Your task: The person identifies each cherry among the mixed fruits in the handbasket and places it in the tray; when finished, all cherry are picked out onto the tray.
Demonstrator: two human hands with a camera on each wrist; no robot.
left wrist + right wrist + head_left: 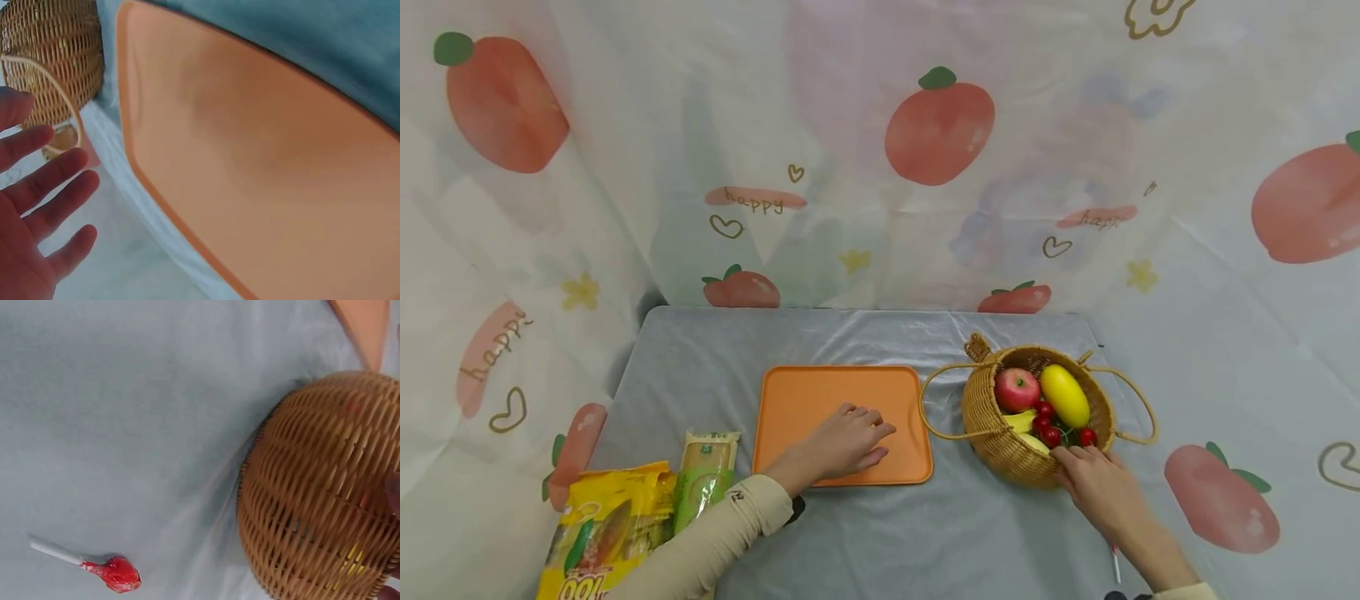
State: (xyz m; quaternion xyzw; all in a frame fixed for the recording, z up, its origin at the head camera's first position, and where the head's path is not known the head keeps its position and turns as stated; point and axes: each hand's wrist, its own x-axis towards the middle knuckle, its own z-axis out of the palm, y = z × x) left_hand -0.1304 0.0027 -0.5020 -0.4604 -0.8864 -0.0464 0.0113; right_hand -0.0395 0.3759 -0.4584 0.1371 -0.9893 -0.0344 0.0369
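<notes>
A round wicker basket (1000, 454) with two loop handles stands on the right of the table. In it lie a red apple (1017, 389), a yellow mango-like fruit (1065, 396), several red cherries (1051, 436) and a yellow banana-shaped piece (1021, 421). My right hand (1101, 487) grips the basket's near rim; in the right wrist view only bits of its fingers show at the edge, against the woven wall (312, 494). Over the orange tray (805, 392) hovers my left hand (846, 442), its fingers spread and holding nothing.
Left of the tray lie a yellow snack bag (617, 508) and a green-and-clear packet (706, 475). A red lollipop (119, 574) with a white stick rests on the grey cloth near the basket. Printed curtains (865, 242) enclose the table at the back and sides.
</notes>
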